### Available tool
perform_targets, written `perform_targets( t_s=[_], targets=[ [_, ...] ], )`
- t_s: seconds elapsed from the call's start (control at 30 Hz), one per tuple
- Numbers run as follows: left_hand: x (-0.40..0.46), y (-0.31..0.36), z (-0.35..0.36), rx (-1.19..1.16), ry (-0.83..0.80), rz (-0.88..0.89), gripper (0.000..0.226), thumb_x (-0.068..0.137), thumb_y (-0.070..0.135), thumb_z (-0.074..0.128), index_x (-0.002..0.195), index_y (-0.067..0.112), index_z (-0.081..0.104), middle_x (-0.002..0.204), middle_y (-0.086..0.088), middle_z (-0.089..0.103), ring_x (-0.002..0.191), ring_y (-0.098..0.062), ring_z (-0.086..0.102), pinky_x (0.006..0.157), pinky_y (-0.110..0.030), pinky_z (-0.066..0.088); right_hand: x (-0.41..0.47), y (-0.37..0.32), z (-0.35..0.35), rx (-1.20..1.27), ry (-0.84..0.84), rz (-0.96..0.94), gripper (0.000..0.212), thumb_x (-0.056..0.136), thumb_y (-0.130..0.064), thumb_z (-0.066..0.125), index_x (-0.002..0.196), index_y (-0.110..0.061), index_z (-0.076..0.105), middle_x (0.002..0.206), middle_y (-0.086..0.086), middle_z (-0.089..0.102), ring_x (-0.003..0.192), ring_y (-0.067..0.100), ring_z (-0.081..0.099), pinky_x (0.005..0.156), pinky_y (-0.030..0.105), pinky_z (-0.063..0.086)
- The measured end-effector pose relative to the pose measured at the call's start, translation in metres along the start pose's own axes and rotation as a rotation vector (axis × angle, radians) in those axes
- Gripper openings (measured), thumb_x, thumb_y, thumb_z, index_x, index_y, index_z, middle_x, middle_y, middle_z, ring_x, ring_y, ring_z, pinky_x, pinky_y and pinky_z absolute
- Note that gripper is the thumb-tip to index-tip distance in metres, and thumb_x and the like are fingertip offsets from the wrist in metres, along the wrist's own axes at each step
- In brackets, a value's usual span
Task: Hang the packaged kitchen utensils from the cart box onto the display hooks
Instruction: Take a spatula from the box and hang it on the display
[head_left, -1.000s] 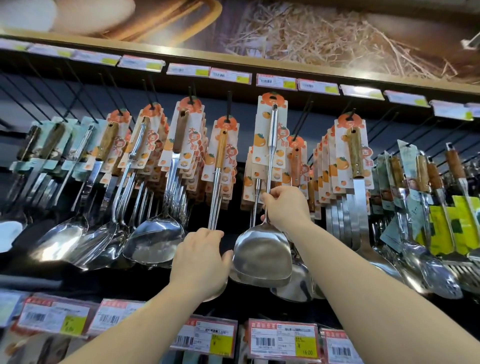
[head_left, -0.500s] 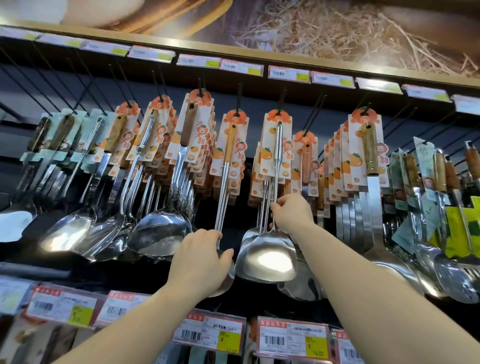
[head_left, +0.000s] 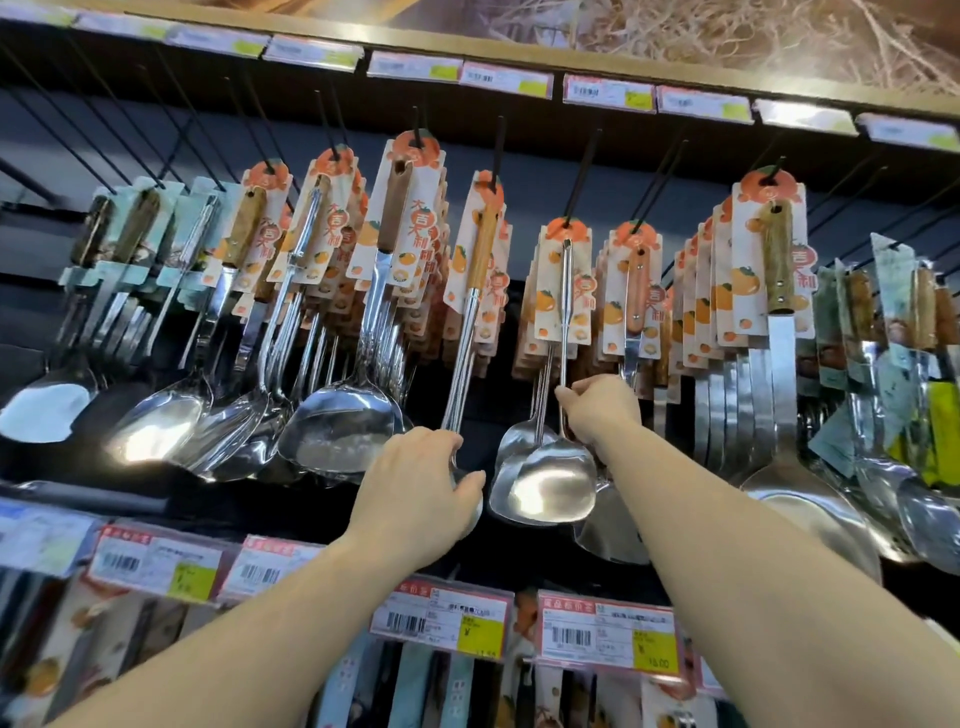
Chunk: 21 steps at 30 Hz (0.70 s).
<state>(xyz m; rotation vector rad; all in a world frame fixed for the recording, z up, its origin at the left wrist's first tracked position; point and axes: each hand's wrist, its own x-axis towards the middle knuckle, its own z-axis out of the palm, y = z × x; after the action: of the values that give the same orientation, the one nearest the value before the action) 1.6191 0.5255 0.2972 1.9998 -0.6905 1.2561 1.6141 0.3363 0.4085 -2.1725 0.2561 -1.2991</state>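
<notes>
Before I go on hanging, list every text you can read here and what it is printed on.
"大吉大利" in red on the orange-print backing cards of the hung utensils.
"16.00" on the yellow patch of the lower price tag at right.
Top-rail price tags: blurred, unreadable.
Other lower tags: barcodes and red headers only, print too small.

Packaging cards (head_left: 565, 291) white-cream with orange fruit print and orange tops, red characters on some. Left of them, pale teal cards (head_left: 127, 228). Utensil heads, e.g. the spatula (head_left: 550, 480) below the cards, shiny silver; handles (head_left: 777, 254) light brown wood grain. Back panel (head_left: 691, 192) behind cards black, hooks (head_left: 582, 176) black. Price labels (head_left: 608, 631) below cards white with red header, yellow square, black barcode. Far right of cards, yellow-green packaging (head_left: 943, 431).
</notes>
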Motion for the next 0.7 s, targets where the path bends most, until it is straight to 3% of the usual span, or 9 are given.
perform_targets(
  t_s=[0.17,0.27,0.4,0.57,0.7],
  targets=[
    [-0.001,0.008,-0.005,-0.034,-0.023,-0.014,0.046,0.086,0.041,0.058,0.125,0.016,0.057,0.119,-0.004,0.061,0.114,-0.023,0.053,0.096,-0.034,0.041,-0.027,0.006,-0.013,0.022,-0.021,-0.024,0.042,0.095,-0.035,0.057,0.126,-0.008,0.062,0.12,0.01,0.067,0.109,0.029,0.062,0.09,0.034,0.05],
    [-0.003,0.014,-0.003,-0.075,-0.031,-0.023,0.048,0.086,0.042,0.058,0.126,0.015,0.056,0.121,-0.003,0.061,0.115,-0.024,0.053,0.097,-0.035,0.042,-0.047,0.013,-0.02,0.073,-0.029,-0.055,0.041,0.093,-0.036,0.06,0.128,-0.013,0.062,0.123,0.004,0.067,0.105,0.02,0.061,0.093,0.031,0.049],
    [-0.006,0.029,0.008,-0.154,-0.093,-0.027,0.043,0.085,0.043,0.058,0.12,0.017,0.059,0.117,-0.002,0.061,0.113,-0.024,0.053,0.095,-0.04,0.045,-0.073,0.029,-0.033,0.013,-0.03,-0.131,0.038,0.092,-0.037,0.061,0.123,-0.016,0.065,0.105,-0.005,0.067,0.093,0.008,0.056,0.08,0.019,0.038],
    [-0.025,0.073,0.02,-0.208,-0.136,-0.007,0.035,0.083,0.039,0.06,0.105,0.012,0.063,0.105,-0.006,0.063,0.103,-0.029,0.056,0.086,-0.039,0.047,-0.109,0.053,-0.069,0.022,0.011,-0.121,0.031,0.09,-0.033,0.065,0.114,-0.015,0.071,0.097,0.0,0.073,0.086,0.009,0.062,0.077,0.019,0.042],
    [-0.055,0.137,0.032,-0.313,-0.161,0.058,0.031,0.082,0.038,0.06,0.104,0.016,0.065,0.104,-0.006,0.066,0.102,-0.028,0.058,0.085,-0.04,0.049,-0.151,0.085,-0.132,0.021,0.043,-0.126,0.027,0.09,-0.03,0.066,0.111,-0.015,0.071,0.09,-0.006,0.068,0.079,0.003,0.059,0.063,0.006,0.04]
  ],
)
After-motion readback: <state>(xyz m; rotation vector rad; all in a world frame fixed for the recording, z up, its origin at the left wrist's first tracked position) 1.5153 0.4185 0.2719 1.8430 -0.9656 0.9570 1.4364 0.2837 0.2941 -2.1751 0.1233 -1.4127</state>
